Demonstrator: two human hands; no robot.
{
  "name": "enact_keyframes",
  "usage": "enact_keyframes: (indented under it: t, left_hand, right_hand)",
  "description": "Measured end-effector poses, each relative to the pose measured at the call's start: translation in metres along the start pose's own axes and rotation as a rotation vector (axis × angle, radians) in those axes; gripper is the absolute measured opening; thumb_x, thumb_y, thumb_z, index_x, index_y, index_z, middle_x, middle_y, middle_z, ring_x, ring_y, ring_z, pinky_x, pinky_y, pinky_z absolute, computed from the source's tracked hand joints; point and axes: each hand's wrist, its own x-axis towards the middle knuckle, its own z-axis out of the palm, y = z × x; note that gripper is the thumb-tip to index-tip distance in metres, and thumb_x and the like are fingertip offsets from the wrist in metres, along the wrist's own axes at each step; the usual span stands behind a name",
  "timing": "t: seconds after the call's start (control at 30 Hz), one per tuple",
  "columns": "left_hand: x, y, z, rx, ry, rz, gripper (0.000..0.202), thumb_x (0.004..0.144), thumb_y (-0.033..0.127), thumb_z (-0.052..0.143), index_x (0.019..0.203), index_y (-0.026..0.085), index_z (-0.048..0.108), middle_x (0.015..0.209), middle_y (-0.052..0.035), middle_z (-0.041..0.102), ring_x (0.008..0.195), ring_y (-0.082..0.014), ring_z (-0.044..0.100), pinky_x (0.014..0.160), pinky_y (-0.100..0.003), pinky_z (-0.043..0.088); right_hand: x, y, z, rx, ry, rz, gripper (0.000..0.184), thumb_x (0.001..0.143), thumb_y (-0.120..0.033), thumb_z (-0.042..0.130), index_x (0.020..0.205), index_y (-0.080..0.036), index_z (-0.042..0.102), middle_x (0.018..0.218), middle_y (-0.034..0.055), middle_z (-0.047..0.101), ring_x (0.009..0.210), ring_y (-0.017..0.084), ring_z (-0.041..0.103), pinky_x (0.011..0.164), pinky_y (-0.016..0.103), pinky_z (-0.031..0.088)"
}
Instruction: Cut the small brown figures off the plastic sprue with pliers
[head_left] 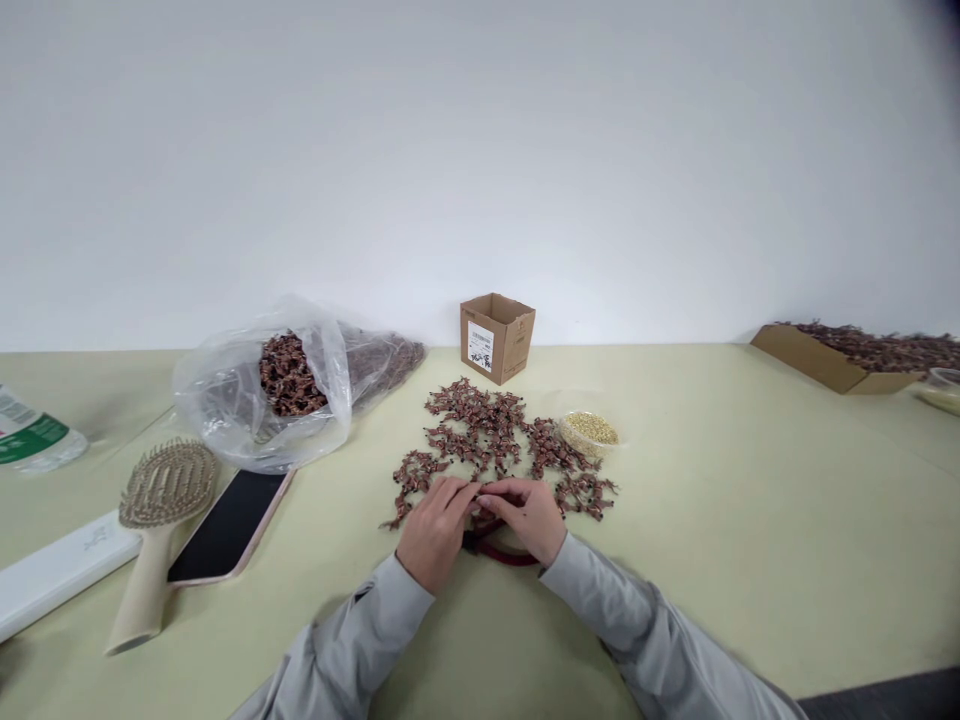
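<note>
A pale green table point(750, 560) fills the lower view, and two bare hands reach over it from grey sleeves point(352, 630). Ahead and to the left of the hands, a clear plastic bag point(225, 400) lies stuffed with reddish-brown clusters. Far to the right, a shallow cardboard tray point(825, 362) is heaped with more. A wide spread of the same clusters point(480, 430) lies directly ahead of the hands, reaching their fingers, and an open cardboard box point(496, 340) stands beyond it. To the left of the hands lie a phone point(229, 525) and a hairbrush point(166, 485). The left hand point(435, 532) and right hand point(529, 515) meet at the fingertips over a small clump point(484, 520), above a dark red curved handle point(499, 552); whether they grip either, I cannot tell. A small tub of pale beads point(589, 432) sits just beyond the right hand.
</note>
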Motion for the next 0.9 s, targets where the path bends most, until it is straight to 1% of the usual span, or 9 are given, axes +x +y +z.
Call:
enact_keyframes:
  t: [0.23, 0.57, 0.77, 0.9]
  left_hand:
    - [0.0004, 0.0013, -0.0004, 0.002, -0.005, -0.009, 0.016, 0.083, 0.016, 0.042, 0.093, 0.013, 0.054, 0.082, -0.0074, 0.058, 0.079, -0.0190, 0.052, 0.069, -0.032, 0.048]
    - [0.0010, 0.0021, -0.0013, -0.012, -0.008, -0.015, 0.017, 0.083, 0.013, 0.040, 0.092, 0.015, 0.054, 0.082, -0.0071, 0.057, 0.079, -0.0186, 0.052, 0.071, -0.032, 0.047]
    - [-0.0001, 0.0019, -0.0008, -0.033, -0.006, -0.028, 0.016, 0.082, 0.013, 0.042, 0.091, 0.014, 0.055, 0.082, -0.0071, 0.058, 0.079, -0.0195, 0.051, 0.072, -0.034, 0.046]
    - [-0.0002, 0.0014, 0.0001, -0.066, -0.009, -0.043, 0.016, 0.082, 0.013, 0.043, 0.090, 0.015, 0.056, 0.082, -0.0068, 0.058, 0.079, -0.0196, 0.051, 0.072, -0.034, 0.046]
  right_hand:
    - [-0.0011, 0.0002, 0.0007, 0.031, 0.012, 0.019, 0.016, 0.065, -0.031, 0.063, 0.072, -0.018, 0.068, 0.065, 0.0026, 0.068, 0.057, 0.015, 0.061, 0.057, 0.026, 0.051]
    - [-0.0021, -0.0029, 0.0024, 0.116, -0.010, 0.063, 0.022, 0.063, -0.037, 0.064, 0.070, -0.017, 0.067, 0.060, 0.0023, 0.067, 0.052, 0.016, 0.062, 0.053, 0.027, 0.053]
    - [-0.0023, -0.0024, 0.0028, 0.126, -0.025, 0.062, 0.024, 0.064, -0.040, 0.063, 0.071, -0.016, 0.066, 0.060, 0.0026, 0.067, 0.052, 0.016, 0.062, 0.053, 0.027, 0.053]
    - [-0.0013, -0.0010, 0.0023, 0.087, -0.027, 0.035, 0.022, 0.065, -0.038, 0.062, 0.070, -0.016, 0.066, 0.059, 0.0021, 0.066, 0.052, 0.015, 0.062, 0.053, 0.027, 0.053]
